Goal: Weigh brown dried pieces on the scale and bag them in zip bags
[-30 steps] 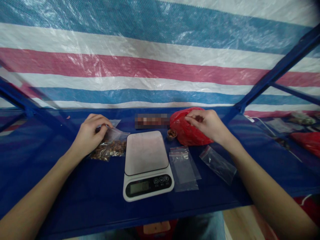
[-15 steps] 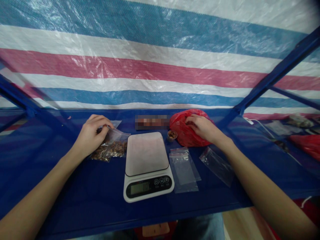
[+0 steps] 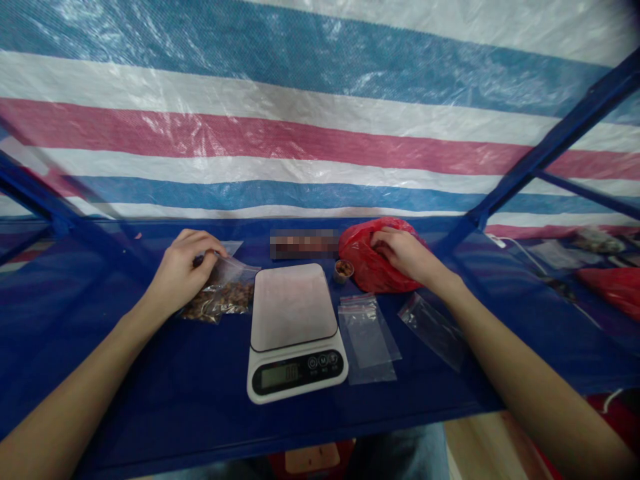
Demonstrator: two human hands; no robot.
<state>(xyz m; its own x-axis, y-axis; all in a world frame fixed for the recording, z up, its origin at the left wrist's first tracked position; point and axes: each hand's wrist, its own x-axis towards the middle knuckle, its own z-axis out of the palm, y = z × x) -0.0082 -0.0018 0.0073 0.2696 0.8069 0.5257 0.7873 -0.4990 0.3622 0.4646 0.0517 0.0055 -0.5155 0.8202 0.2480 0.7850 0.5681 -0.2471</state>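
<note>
Head view: left grip [image 3: 183,272] pinches a zip bag of brown pieces [image 3: 225,300] that could spill if I slip; right grip [image 3: 404,252] curls on a red bag [image 3: 361,267], hold unclear.

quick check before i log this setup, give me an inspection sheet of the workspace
surface: blue shelf top, frame struts at both sides
job's things: white digital scale with lit display; small cup of brown pieces; two clear zip bags right of the scale
clutter: pixelated patch behind the scale, cannot tell what it is
hands: left hand pinches the top of a clear bag of brown pieces; right hand rests on a red plastic bag
cables: white cable at far right
surroundings: striped tarp behind; another red bag off right; wooden floor below
</note>
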